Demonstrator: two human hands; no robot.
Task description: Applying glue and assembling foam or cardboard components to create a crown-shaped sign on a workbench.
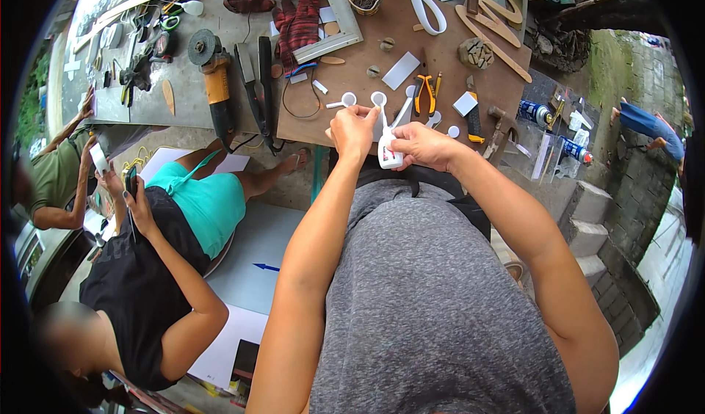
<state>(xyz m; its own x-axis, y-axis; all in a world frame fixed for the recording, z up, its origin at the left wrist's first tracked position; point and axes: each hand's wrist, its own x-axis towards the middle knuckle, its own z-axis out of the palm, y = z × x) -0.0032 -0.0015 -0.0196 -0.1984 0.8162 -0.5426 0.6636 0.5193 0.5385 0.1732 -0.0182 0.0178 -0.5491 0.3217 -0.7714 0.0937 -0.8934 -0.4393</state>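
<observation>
My right hand (422,147) is closed around a small white squeeze bottle (390,152), its thin nozzle pointing up and away from me. Just left of it, my left hand (352,131) is pinched on a white spoon-shaped piece (378,98) with a round end. The nozzle tip is close to this piece; whether they touch, I cannot tell. Another white round-ended piece (349,100) lies beyond my left hand, and a similar one (410,92) lies beyond my right. A small white disc (453,131) rests near the table edge.
Orange-handled pliers (424,95), a hammer (501,129) and a box cutter (474,124) lie to the right on the brown tabletop (308,124). An angle grinder (214,84) lies left. A person (147,267) holding a phone sits at my left; another stands beyond.
</observation>
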